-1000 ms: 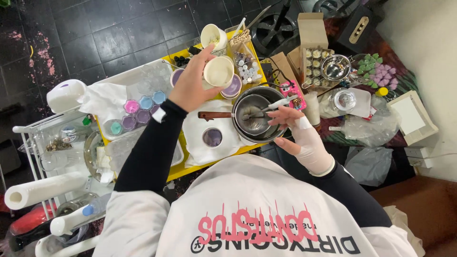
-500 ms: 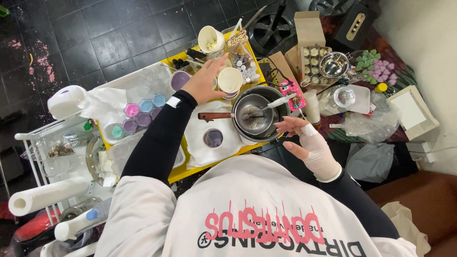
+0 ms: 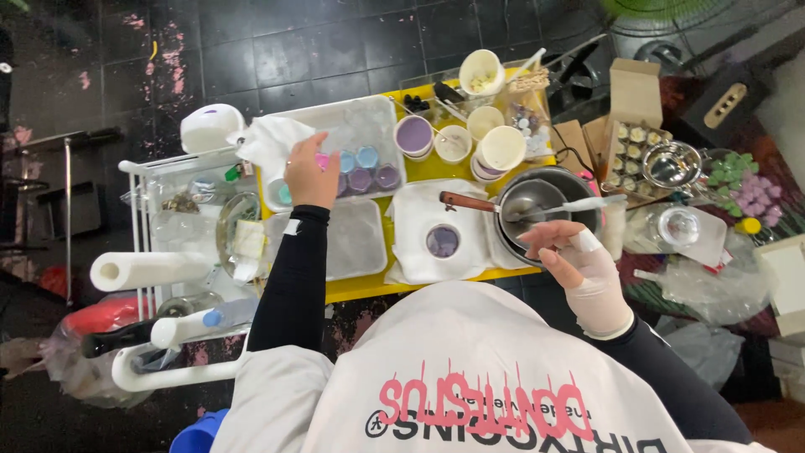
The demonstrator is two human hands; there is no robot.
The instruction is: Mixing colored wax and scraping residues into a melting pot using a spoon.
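The left hand (image 3: 309,174) reaches out over the clear plastic tray (image 3: 369,117) at the far side of the yellow tabletop (image 3: 436,172), its fingers closed around a small pink cup (image 3: 322,161) at the near end of a row of little pastel cups (image 3: 362,169) in blue and purple; the row sits together in the tray, which keeps the small pieces from scattering and within easy reach. The right hand (image 3: 579,264), wrapped in a white glove or bandage, hovers just beside the metal saucepan (image 3: 541,210) with its fingers loosely apart and holding nothing. A white spatula (image 3: 579,205) lies across the saucepan's rim so its tip stays inside the pan and off the tabletop, and the wooden handle (image 3: 466,202) points left over a white cloth (image 3: 423,226). On that cloth stands a small white cup with purple filling (image 3: 442,242), the cloth likely there to catch drips. Larger paper cups (image 3: 501,148) cluster behind the pan, and a paper towel roll (image 3: 147,270) rests on the white cart (image 3: 138,252) to the left.
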